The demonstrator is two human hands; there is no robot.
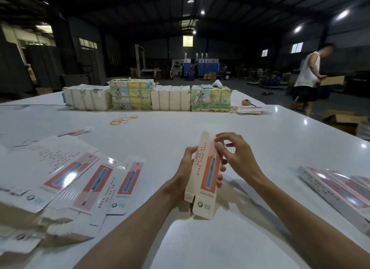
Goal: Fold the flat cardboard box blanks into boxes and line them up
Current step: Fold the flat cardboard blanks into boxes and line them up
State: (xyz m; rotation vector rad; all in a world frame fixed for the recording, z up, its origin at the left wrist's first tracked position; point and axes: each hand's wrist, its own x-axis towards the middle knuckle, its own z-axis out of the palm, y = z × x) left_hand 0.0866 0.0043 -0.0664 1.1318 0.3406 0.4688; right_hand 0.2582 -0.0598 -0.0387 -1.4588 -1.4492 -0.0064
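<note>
One box (204, 174) in work, raised just over the desk (180, 128), opened from flat into a long sleeve. Gripped round its middle by the left hand (187, 164), fingers wrapped behind and showing at the far edge. Pinched at the upper end by the right hand (234, 154), fingers curled on the top flap. Bottom flaps hanging open, not yet tucked.

Left of the box: a loose heap of flat blanks (60, 174), many, none folded. Right of the box: finished boxes (336, 188) laid side by side in a row, perhaps four or five, hard to count at the blurred edge. Beyond the box: rubber bands (124, 119) and wrapped bundles (170, 97).

Judged well short of done: both ends of this box to close, then a place in the row, then the whole heap.
</note>
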